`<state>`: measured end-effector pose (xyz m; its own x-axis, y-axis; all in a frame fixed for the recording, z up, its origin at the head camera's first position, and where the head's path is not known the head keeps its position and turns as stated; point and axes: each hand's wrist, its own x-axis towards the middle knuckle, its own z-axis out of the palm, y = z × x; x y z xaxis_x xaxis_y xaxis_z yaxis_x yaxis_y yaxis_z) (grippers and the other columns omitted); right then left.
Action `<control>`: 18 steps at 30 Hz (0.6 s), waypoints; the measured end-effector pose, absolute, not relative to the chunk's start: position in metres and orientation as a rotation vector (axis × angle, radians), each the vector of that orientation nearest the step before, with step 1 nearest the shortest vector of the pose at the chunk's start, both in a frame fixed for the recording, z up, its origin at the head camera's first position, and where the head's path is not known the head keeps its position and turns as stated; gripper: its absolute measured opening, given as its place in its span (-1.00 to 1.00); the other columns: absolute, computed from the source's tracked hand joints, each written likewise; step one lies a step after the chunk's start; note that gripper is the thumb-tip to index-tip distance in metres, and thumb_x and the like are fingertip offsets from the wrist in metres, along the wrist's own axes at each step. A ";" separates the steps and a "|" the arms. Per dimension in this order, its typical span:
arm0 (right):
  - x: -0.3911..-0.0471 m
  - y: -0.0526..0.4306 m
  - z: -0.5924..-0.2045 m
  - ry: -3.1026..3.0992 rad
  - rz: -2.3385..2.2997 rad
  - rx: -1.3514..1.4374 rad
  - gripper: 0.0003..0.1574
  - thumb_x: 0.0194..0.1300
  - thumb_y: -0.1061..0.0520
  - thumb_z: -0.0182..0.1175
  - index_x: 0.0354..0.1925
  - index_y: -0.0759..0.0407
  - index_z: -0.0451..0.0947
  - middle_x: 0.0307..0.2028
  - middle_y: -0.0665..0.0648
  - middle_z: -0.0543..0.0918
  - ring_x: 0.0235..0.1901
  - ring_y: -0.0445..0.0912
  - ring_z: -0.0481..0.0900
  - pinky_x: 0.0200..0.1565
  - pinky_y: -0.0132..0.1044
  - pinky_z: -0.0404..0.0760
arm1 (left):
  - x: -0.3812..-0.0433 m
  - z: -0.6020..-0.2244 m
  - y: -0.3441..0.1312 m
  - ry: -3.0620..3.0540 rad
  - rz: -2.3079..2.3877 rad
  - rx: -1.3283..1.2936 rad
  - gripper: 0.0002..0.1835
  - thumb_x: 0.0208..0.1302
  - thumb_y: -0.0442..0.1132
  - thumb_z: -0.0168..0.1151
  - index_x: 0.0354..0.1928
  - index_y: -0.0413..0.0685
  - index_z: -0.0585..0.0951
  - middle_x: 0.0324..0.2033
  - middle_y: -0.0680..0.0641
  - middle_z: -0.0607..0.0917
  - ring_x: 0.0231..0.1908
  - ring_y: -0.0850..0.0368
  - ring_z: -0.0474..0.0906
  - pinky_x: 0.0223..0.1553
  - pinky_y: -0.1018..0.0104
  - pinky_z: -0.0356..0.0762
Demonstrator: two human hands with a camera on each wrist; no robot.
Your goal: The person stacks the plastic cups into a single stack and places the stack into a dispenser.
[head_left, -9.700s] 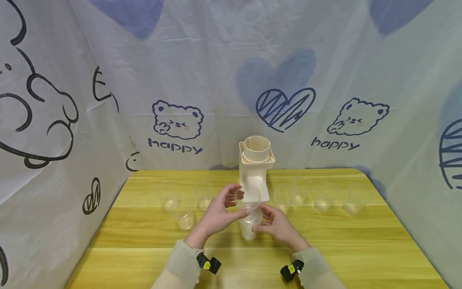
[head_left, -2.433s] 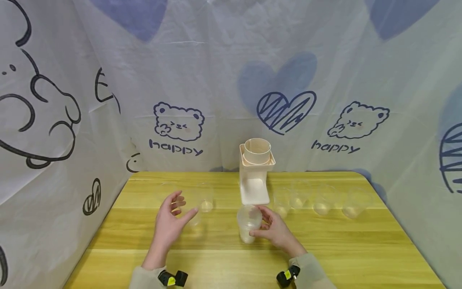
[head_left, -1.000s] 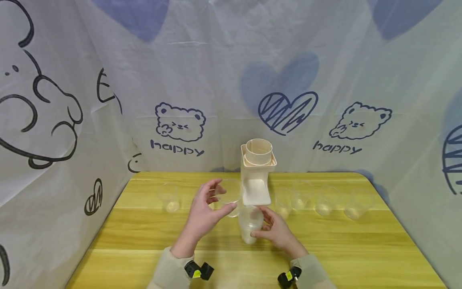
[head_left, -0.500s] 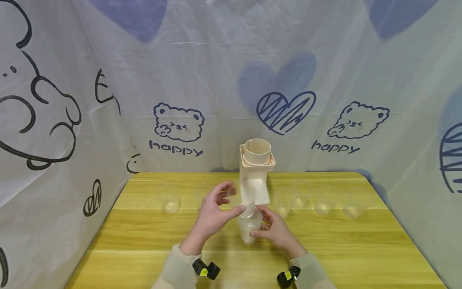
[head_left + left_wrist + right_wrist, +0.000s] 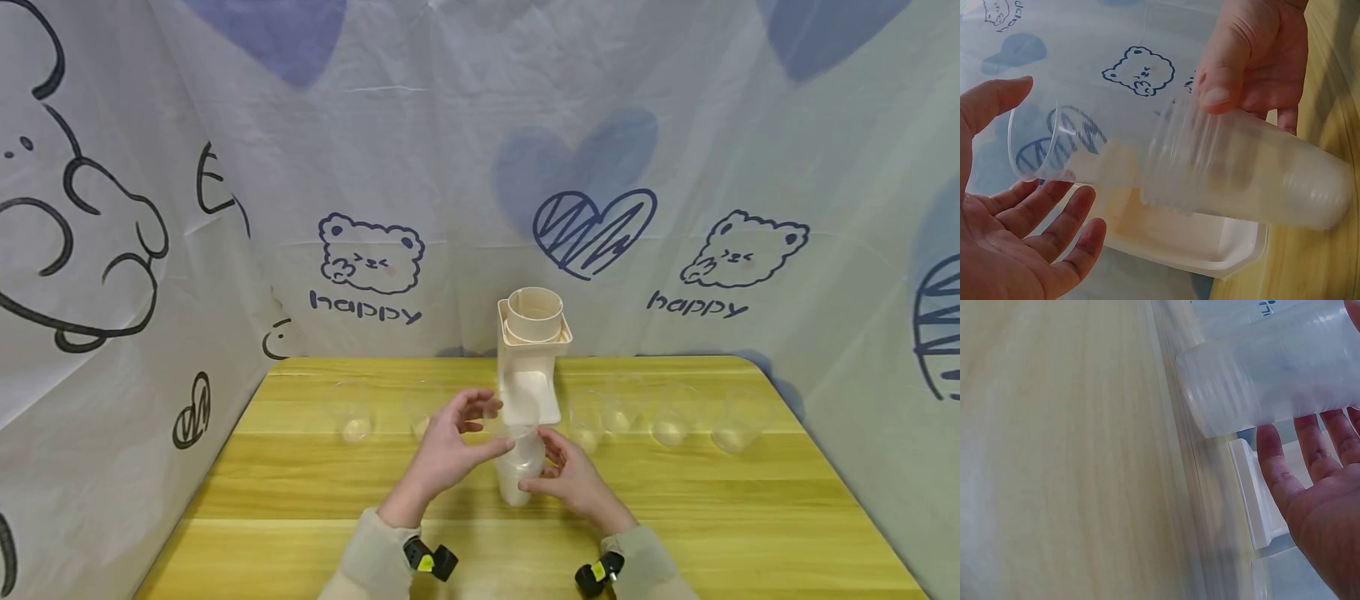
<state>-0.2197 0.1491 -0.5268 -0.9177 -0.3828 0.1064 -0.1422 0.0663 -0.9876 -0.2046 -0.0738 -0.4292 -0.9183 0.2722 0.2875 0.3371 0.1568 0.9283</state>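
My left hand pinches a clear plastic cup near its rim, thumb on one side and fingers on the other. The lower part of this cup sits inside the mouth of a stack of nested clear plastic cups. With thumb and fingers my right hand holds that stack from the right side, just below its ridged rims. In the right wrist view the stack lies across the fingers, its base pointing left. The stack looks upright over the front middle of the table.
Behind the hands stands a cream plastic holder with a round tube on top. Single clear cups stand left, one far cup and one nearer cup. Several more, including a cup, stand right. A printed curtain hangs behind the wooden table.
My left hand has gone from the left cups to the middle, bringing one cup over and down into the stack. The front-left cup is gone from its place. My right hand has stayed on the stack.
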 end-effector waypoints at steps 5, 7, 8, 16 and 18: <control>-0.220 0.149 -0.527 2.142 -1.960 -0.539 -0.01 0.08 0.27 0.48 0.38 0.35 0.21 0.29 0.37 0.38 0.28 0.20 0.34 0.23 -0.06 0.44 | -0.206 -0.434 -0.074 -2.423 -1.847 -0.640 -0.33 0.04 -0.21 0.53 0.21 -0.13 0.47 0.05 -0.07 0.64 0.04 -0.01 0.52 0.07 -0.04 0.51; -0.220 0.149 -0.526 2.143 -1.959 -0.547 -0.03 0.08 0.27 0.48 0.37 0.32 0.23 0.29 0.35 0.39 0.28 0.19 0.34 0.22 -0.06 0.44 | -0.207 -0.436 -0.074 -2.445 -1.829 -0.649 -0.33 0.04 -0.20 0.53 0.21 -0.11 0.47 0.05 -0.07 0.64 0.04 -0.01 0.53 0.06 -0.03 0.52; -0.220 0.149 -0.526 2.145 -1.958 -0.552 -0.04 0.08 0.27 0.48 0.37 0.31 0.24 0.29 0.34 0.40 0.28 0.19 0.34 0.22 -0.06 0.45 | -0.208 -0.438 -0.075 -2.453 -1.826 -0.652 -0.33 0.04 -0.19 0.53 0.21 -0.11 0.47 0.05 -0.08 0.64 0.04 -0.02 0.53 0.05 -0.03 0.52; -0.219 0.150 -0.526 2.141 -1.963 -0.588 -0.06 0.10 0.27 0.47 0.37 0.31 0.25 0.28 0.31 0.41 0.27 0.15 0.36 0.21 -0.12 0.46 | -0.210 -0.447 -0.076 -2.500 -1.824 -0.711 -0.31 0.05 -0.18 0.51 0.24 -0.13 0.46 0.09 -0.10 0.62 0.07 -0.01 0.51 0.07 -0.07 0.51; -0.219 0.150 -0.526 2.134 -1.970 -0.594 -0.06 0.09 0.28 0.47 0.36 0.33 0.24 0.28 0.32 0.41 0.27 0.16 0.36 0.21 -0.13 0.46 | -0.210 -0.449 -0.076 -2.499 -1.826 -0.730 -0.32 0.06 -0.20 0.51 0.23 -0.15 0.46 0.09 -0.12 0.62 0.08 -0.04 0.51 0.07 -0.11 0.50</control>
